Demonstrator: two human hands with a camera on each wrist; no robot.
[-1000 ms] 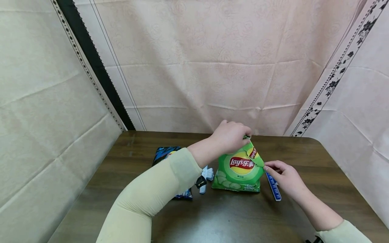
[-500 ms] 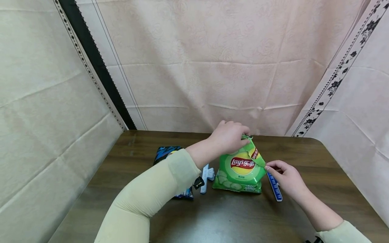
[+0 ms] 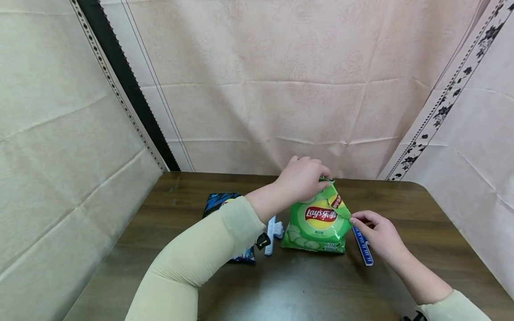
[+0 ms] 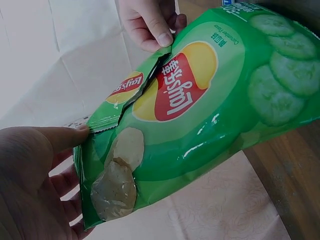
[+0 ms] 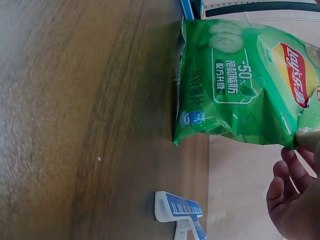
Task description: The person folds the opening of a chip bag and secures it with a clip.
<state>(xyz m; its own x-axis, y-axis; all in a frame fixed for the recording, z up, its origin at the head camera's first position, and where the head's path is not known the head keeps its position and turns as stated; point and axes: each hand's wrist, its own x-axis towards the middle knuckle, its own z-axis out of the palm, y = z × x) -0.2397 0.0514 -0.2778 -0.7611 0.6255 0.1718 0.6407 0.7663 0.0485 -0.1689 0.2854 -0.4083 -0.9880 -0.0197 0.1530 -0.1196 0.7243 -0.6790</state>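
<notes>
A green bag of Lay's potato chips [image 3: 317, 229] is held upright at the table, its top right corner torn or folded over into a loose flap [image 4: 125, 90]. My left hand [image 3: 303, 180] pinches the bag's top edge; the left wrist view shows the thumb on the flap's end and the fingers behind the bag. My right hand [image 3: 375, 232] pinches the bag's right side between thumb and fingertips, where the flap ends. Just beside that hand lies a blue-and-white clip [image 3: 363, 249], also seen as a long clip with a striped face [image 5: 182, 207].
A dark blue chip bag [image 3: 218, 203] lies to the left, partly hidden under my left forearm. Between the two bags is a pale blue clip [image 3: 273, 234]. Patterned cloth [image 3: 261, 111] hangs behind and at both sides of the brown wooden table [image 3: 305, 294].
Both hands keep their hold on the green bag. The bag has shifted very slightly right in the head view, along with the whole scene.
</notes>
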